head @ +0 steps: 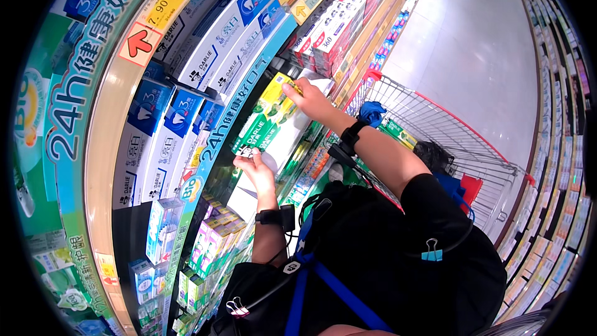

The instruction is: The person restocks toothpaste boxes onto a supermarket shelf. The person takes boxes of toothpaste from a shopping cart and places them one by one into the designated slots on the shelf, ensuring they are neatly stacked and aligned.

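Observation:
Yellow-and-green Darlie toothpaste boxes (265,119) lie side by side at a shelf, with both my hands on them. My right hand (308,98) grips their yellow end, thumb on top. At the green end, my left hand (255,170) holds the near corner between thumb and fingers. A pale shelf surface (298,137) shows beside the boxes. How much of their weight the shelf bears, I cannot tell. My fingertips under the boxes are partly hidden.
White-and-blue Darlie boxes (210,56) fill the shelf at left, behind a printed shelf strip (242,84). Red-and-white toothpaste boxes (333,32) are stacked farther along. A wire shopping cart (419,98) holding bags stands at my right. More shelving (550,196) lines the aisle's far side.

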Available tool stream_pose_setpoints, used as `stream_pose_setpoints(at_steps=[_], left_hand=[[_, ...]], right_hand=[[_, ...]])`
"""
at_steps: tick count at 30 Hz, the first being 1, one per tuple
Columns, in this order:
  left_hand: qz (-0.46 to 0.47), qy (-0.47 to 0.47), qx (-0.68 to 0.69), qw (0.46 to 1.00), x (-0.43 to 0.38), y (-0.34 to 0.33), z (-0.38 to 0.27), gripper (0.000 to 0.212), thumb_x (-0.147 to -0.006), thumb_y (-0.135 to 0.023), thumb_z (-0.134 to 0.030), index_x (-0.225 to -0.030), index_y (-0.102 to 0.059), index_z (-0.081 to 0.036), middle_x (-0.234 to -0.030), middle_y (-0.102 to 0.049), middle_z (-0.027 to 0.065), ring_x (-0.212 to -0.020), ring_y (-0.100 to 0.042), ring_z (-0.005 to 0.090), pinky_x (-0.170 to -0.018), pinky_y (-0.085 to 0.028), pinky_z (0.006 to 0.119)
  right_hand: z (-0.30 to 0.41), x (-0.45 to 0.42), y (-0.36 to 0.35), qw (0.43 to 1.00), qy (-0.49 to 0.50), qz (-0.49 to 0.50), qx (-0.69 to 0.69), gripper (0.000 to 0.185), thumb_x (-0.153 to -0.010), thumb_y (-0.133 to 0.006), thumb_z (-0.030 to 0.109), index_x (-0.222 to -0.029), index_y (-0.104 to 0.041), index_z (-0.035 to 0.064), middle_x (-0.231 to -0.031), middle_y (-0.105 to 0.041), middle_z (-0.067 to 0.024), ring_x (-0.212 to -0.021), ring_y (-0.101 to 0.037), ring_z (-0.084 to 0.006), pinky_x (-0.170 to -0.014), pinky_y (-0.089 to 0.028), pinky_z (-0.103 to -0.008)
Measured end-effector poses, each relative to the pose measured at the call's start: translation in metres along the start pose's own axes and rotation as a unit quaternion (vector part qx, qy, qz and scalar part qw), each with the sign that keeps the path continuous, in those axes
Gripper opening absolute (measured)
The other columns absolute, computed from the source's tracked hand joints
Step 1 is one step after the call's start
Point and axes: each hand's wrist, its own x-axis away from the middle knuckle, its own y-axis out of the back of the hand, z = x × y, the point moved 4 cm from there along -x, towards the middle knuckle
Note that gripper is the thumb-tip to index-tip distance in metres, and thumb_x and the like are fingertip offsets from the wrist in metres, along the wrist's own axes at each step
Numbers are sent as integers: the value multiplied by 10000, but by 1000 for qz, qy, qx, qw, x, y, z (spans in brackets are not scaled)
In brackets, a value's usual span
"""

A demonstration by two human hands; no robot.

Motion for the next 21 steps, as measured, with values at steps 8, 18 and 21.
stream_pose_setpoints(at_steps=[8,18,21], left_hand=[[80,31,-1,996,-12,17,3,467,-935,-629,-4,-1257,-291,24,-1228,-535,181,-1133,-558,222,-992,-422,332],[39,-74,-161,983,7,31,-70,518,-953,-655,-200,-1336,-416,54,-1174,-637,263,-1079,-635,346,-960,-458,380],[75,-55,-218,971,22,40,-80,581,-954,-651,-215,-1394,-387,58,-1219,-610,286,-1118,-613,382,-980,-449,404]], right_hand=[[-1,-5,2,998,-55,10,35,704,-928,-570,586,-1160,-570,-79,-944,-673,-248,-892,-669,-362,-797,-511,-402],[38,9,15,983,95,-40,151,461,-961,-559,411,-941,-698,-28,-815,-672,-222,-885,-644,-381,-787,-498,-450],[49,25,20,959,157,-54,229,448,-962,-539,394,-897,-697,-20,-785,-662,-200,-868,-627,-371,-797,-482,-463]])
